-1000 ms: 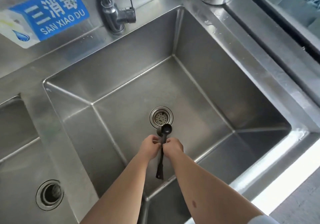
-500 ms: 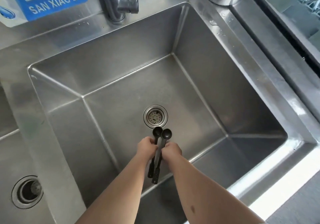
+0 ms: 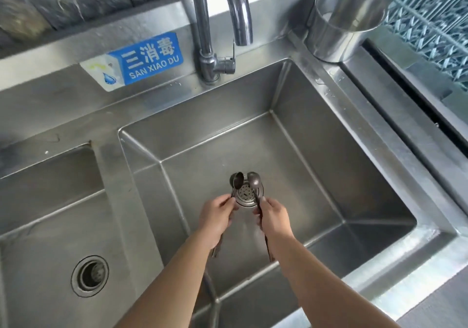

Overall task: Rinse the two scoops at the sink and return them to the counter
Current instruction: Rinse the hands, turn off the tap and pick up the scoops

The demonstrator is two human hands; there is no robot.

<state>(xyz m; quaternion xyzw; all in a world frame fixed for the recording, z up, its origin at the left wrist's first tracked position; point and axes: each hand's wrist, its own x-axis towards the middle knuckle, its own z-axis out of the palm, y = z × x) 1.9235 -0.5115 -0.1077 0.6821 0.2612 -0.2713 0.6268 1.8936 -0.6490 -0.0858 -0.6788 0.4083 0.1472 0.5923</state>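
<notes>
2 scoops (image 3: 236, 179) in hands (image 3: 217, 217)

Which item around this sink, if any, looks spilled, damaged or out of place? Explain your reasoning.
Nothing stands out. Each hand, left hand and right hand, holds one dark scoop over the right basin; the tap shows no running water. Only a few droplets lie on the rim.

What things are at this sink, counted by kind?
Scoops: 2 (left scoop, right scoop)
Hands: 2 (left hand, right hand)
Basins: 2
Drains: 2
Tap: 1
Steel cup: 1
Total: 10
</notes>
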